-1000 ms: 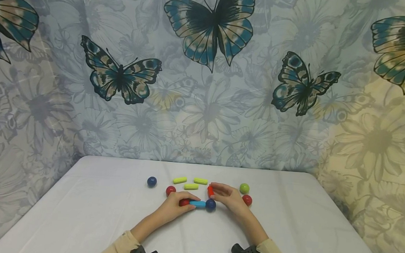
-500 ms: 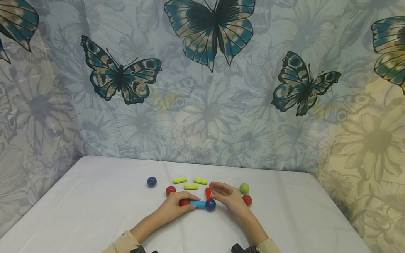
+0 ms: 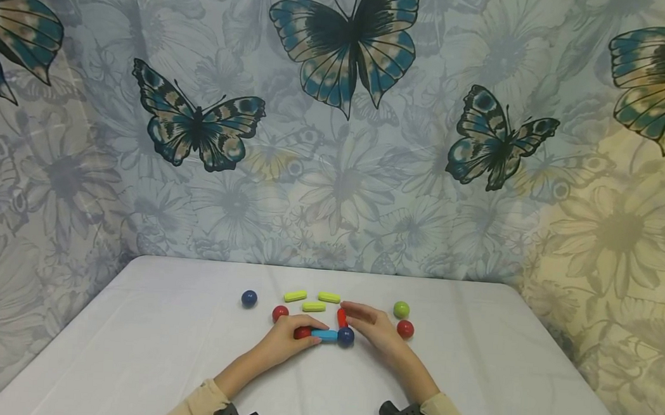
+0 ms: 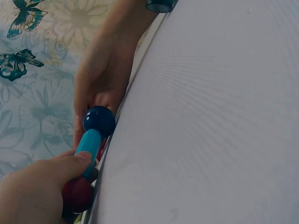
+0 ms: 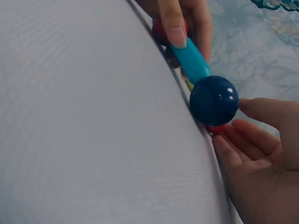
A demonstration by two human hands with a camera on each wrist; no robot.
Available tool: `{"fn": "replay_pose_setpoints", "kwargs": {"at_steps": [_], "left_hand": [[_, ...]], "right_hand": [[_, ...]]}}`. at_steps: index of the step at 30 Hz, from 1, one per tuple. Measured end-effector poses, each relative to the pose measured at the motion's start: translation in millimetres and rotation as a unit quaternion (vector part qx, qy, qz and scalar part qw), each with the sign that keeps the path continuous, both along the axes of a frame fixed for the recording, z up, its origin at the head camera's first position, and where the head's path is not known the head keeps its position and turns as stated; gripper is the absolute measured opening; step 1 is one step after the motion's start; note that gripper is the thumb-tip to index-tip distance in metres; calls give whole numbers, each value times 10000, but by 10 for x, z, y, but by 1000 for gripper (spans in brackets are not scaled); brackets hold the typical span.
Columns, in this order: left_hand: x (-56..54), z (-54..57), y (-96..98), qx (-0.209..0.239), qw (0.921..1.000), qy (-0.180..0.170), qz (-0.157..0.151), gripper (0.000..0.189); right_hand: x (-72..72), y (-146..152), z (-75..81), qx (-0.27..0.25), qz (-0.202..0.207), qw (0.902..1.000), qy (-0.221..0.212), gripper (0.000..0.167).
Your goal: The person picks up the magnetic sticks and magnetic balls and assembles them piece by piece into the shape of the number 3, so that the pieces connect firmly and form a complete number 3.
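My left hand pinches a light-blue rod, its thumb lying on the rod and its palm around a red ball at the near end. A dark-blue ball sits against the rod's other end. Behind that ball a short red rod runs away from it, touching or almost touching it. My right hand lies beside the red rod with loosely bent fingers and no visible grip. In the right wrist view its thumb is close to the dark-blue ball, mostly hiding the red rod.
Several yellow-green rods lie behind the hands. A red ball and a dark-blue ball are to the left; a green ball and another red ball are to the right. A white cloth covers the table.
The red rod has shifted slightly left, away from the right hand's fingertips, and stands straighter behind the dark-blue ball. The right hand has lowered a little. My left hand keeps its hold.
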State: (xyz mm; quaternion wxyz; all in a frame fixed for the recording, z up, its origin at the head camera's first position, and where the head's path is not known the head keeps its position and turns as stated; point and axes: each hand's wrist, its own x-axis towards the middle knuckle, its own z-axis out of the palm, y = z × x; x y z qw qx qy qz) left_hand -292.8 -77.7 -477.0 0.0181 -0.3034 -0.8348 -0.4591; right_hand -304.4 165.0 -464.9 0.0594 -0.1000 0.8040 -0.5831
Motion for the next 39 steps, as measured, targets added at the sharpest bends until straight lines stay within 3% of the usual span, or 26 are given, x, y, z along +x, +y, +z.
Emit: {"fn": "replay_pose_setpoints", "kwargs": {"at_steps": [4, 20, 25, 31, 39], "left_hand": [[-4, -5, 0, 26, 10000, 8, -1, 24], [-18, -29, 15, 74, 9999, 133, -20, 24], [-18, -27, 15, 54, 9999, 102, 1, 24], [-14, -15, 19, 10, 10000, 57, 5, 24], [-6, -4, 27, 81, 9998, 198, -50, 25]], "right_hand": [[6, 4, 0, 3, -14, 10000, 90, 40], [-17, 62, -5, -775, -777, 9939, 78, 31], [-29, 71, -8, -993, -786, 9919, 43, 31], [-38, 71, -15, -911, -793, 9927, -50, 31], [-31, 60, -20, -989, -677, 9928, -11, 30]]}}
